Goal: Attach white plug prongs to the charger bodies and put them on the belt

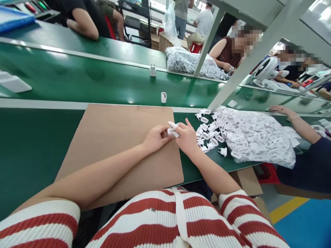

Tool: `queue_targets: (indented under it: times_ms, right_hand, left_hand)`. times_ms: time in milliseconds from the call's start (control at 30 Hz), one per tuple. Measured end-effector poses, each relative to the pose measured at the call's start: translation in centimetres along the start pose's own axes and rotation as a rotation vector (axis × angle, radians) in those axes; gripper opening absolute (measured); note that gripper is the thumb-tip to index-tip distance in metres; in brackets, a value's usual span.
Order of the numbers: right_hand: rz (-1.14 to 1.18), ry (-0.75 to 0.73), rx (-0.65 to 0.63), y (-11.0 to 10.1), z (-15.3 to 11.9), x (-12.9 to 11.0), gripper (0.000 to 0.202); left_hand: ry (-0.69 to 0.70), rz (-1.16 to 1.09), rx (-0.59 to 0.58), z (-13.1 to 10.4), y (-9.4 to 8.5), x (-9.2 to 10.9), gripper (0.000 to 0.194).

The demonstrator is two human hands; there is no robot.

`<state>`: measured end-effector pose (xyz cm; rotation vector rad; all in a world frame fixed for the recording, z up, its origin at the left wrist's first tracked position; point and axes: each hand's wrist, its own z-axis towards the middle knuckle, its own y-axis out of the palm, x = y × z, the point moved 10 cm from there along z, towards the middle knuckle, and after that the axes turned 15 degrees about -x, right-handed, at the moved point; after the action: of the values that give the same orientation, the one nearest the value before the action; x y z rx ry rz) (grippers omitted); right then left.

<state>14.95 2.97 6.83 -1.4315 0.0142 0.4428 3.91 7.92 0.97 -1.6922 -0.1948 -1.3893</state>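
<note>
Above the right part of a brown cardboard sheet point(124, 137), my two hands meet around a small white charger plug point(171, 132). The fingertips of my left hand point(156, 137) pinch its near side. My right hand point(187, 137) closes on it from the other side, with the thumb raised. Fingers cover much of the piece, and a white strip by my right fingers could be part of it or a finger cover; I cannot tell. Right of my hand lies a heap of loose white charger plugs point(210, 134), spilling from a clear plastic bag point(258, 134) full of them.
Two single chargers stand on the green conveyor belt point(103, 81), a near one point(163, 97) and a farther one point(152, 70). A slanting metal post point(240, 69) rises past the heap. At right, a co-worker's arm point(302, 124) reaches over the bench. Another bag point(181, 60) lies across the belt.
</note>
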Motion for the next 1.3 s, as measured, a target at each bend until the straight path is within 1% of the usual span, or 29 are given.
queue_targets:
  times_ms: [33,100,133,167,200,233,300,333,367,433,500,533,600,667,700,733,767,800,833,867,900,933,1000,1033,1067,1133,1200,1300]
  right_hand:
    - [0.049,0.008,-0.012,0.0,0.2,0.5,0.043]
    - [0.165,0.043,-0.026,-0.2,0.6,2.4,0.043]
    - [0.203,0.076,-0.024,-0.5,0.9,3.8,0.046]
    - [0.211,0.122,-0.018,-0.8,1.1,5.4,0.050]
    - [0.175,0.181,-0.009,-1.2,1.3,7.0,0.050]
    - [0.119,0.256,-0.032,-1.2,1.4,8.8,0.051]
    - [0.040,0.408,-0.121,-0.7,1.5,12.1,0.053]
    - [0.025,0.461,-0.164,-0.4,1.3,13.3,0.053]
    - [0.025,0.493,-0.193,-0.1,1.2,14.2,0.051]
    - [0.042,0.510,-0.202,0.2,0.9,15.0,0.044]
    - [0.063,0.508,-0.167,0.1,0.6,15.3,0.036]
    - [0.075,0.504,-0.145,0.0,0.5,15.4,0.034]
    - [0.116,0.490,-0.093,-0.4,0.5,15.5,0.031]
    - [0.179,0.472,-0.039,-0.7,0.4,15.8,0.031]
    - [0.217,0.461,-0.013,-0.9,0.4,16.0,0.033]
    - [0.260,0.447,0.014,-1.0,0.4,16.1,0.035]
    - [0.304,0.428,0.040,-1.1,0.5,16.1,0.038]
    - [0.346,0.406,0.066,-1.2,0.5,15.9,0.040]
    - [0.374,0.382,0.089,-1.4,0.6,15.7,0.040]
    - [0.418,0.357,0.113,-1.6,0.6,15.3,0.038]
    - [0.500,0.336,0.142,-1.8,0.6,15.0,0.034]
    - [0.625,0.319,0.174,-1.8,0.5,14.7,0.032]
    - [0.981,0.285,0.208,-1.4,0.3,14.2,0.037]
    - [1.171,0.261,0.191,-1.0,0.3,13.7,0.040]
    - [1.331,0.236,0.149,-0.5,0.3,12.9,0.042]
    - [1.521,0.188,0.031,-0.1,0.3,11.3,0.039]
    - [1.638,0.165,-0.056,0.0,0.2,10.2,0.034]
    - [1.767,0.169,-0.135,0.3,0.0,9.1,0.030]
  left_hand:
    - [0.008,0.001,-0.014,0.0,0.1,0.2,0.042]
    - [0.004,0.014,-0.040,0.1,0.0,0.2,0.047]
    - [-0.013,0.027,-0.038,0.4,-0.5,0.0,0.048]
    - [-0.039,0.040,-0.020,0.7,-1.3,-0.4,0.048]
    - [-0.073,0.048,0.012,1.1,-2.6,-0.9,0.049]
    - [-0.110,0.054,0.057,1.7,-4.1,-1.6,0.049]
    - [-0.187,0.080,0.161,3.0,-8.0,-3.1,0.047]
    - [-0.233,0.100,0.224,3.6,-10.2,-4.0,0.042]
    - [-0.280,0.125,0.289,4.2,-12.4,-4.9,0.038]
    - [-0.365,0.173,0.396,5.2,-16.3,-6.4,0.030]
    - [-0.429,0.202,0.440,6.1,-18.8,-7.6,0.026]
    - [-0.455,0.208,0.441,6.4,-19.6,-8.1,0.026]
    - [-0.504,0.217,0.432,6.7,-20.4,-9.0,0.031]
    - [-0.542,0.243,0.478,6.3,-20.6,-9.2,0.047]
    - [-0.524,0.279,0.532,6.0,-20.7,-8.8,0.057]
    - [-0.476,0.329,0.585,5.9,-20.4,-8.0,0.066]
    - [-0.408,0.385,0.625,5.9,-19.9,-7.0,0.073]
    - [-0.340,0.437,0.641,6.2,-19.2,-6.0,0.078]
    - [-0.301,0.475,0.629,6.7,-18.3,-5.5,0.082]
    - [-0.308,0.491,0.594,7.4,-17.4,-5.4,0.083]
    - [-0.356,0.482,0.548,8.2,-16.7,-5.9,0.082]
    - [-0.415,0.462,0.507,8.8,-16.2,-6.5,0.075]
    - [-0.494,0.419,0.462,9.5,-15.9,-7.2,0.052]
    - [-0.490,0.406,0.450,9.6,-15.9,-7.1,0.042]
    - [-0.460,0.399,0.443,9.6,-15.7,-6.6,0.037]
    - [-0.369,0.391,0.413,8.8,-14.9,-5.0,0.037]
    - [-0.267,0.374,0.348,7.3,-12.7,-3.2,0.040]
    - [-0.159,0.328,0.225,3.9,-7.9,-0.7,0.037]
